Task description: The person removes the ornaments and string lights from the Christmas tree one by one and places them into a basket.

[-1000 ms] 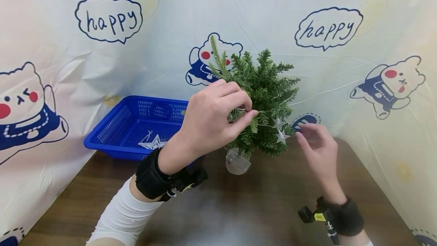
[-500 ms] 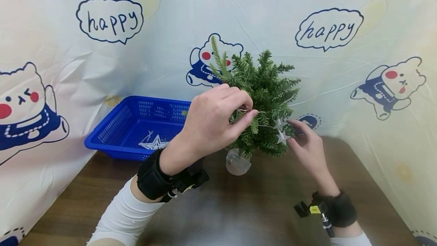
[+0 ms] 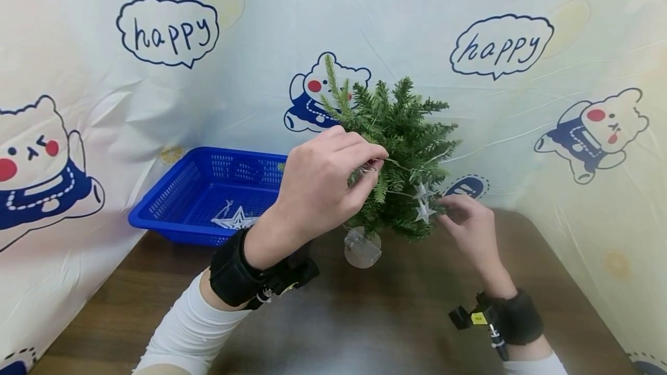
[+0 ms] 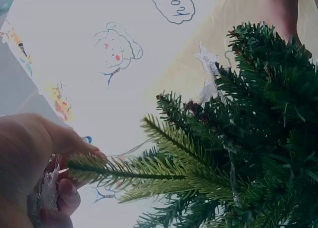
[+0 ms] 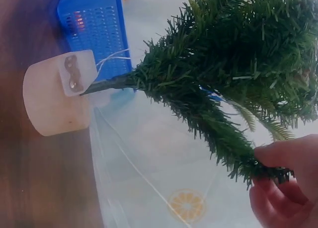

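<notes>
A small artificial Christmas tree (image 3: 401, 126) stands on the table. My left hand (image 3: 323, 175) is in front of its left side, holding a bunch of clear string lights (image 4: 49, 188) in curled fingers. From there a thin wire (image 3: 393, 162) runs into the branches. Two clear star lights (image 3: 424, 211) hang at the tree's lower right. Beside them, my right hand (image 3: 471, 230) pinches the tip of a low branch (image 5: 233, 153) between thumb and fingers. A clear battery box (image 5: 77, 73) sits against the tree's pale round base (image 5: 49, 106).
Behind my left forearm is a blue plastic basket (image 3: 172, 190) with white star ornaments (image 3: 237, 219) in it. The brown wooden table (image 3: 365, 317) spreads under both arms. A printed white cloth (image 3: 417, 10) hangs around the back and sides.
My right hand has come left to the tree, and its fingers have closed on a branch tip. The star lights have shifted slightly left. My left hand has barely moved.
</notes>
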The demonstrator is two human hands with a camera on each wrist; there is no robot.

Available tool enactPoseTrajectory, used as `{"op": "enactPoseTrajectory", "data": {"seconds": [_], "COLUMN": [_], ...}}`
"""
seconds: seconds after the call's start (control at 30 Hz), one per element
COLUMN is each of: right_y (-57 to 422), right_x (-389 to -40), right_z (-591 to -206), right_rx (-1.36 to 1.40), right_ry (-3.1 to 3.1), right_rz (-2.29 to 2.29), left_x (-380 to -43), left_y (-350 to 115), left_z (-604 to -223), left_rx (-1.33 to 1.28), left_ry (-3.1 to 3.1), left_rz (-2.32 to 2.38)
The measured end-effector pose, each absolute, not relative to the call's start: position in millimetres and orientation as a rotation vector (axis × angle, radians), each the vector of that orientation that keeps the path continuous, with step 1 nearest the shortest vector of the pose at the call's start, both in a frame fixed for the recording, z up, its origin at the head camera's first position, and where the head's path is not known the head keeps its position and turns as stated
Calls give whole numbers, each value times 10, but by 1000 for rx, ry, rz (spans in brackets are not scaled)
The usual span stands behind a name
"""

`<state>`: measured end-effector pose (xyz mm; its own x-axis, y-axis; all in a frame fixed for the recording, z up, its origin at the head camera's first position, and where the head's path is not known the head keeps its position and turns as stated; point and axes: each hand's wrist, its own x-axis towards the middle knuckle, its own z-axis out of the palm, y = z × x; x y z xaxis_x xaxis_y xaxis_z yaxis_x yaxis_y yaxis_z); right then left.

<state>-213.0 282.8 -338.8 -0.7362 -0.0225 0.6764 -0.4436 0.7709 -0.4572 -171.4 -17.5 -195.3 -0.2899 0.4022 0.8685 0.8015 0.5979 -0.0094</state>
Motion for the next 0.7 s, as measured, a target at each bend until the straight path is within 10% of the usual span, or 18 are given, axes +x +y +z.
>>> {"op": "enactPoseTrajectory", "data": {"seconds": [0.7], "right_y": [2772], "right_x": [-1906], "right_z": [-3397], "right_rx": [412], "right_ry": [-2254], "right_rz": [755], "left_x": [-1740], "left_y": [-188], "left_z": [-1952], "left_rx": [-764], "left_ry": [-2000], "left_rz": [-366]}}
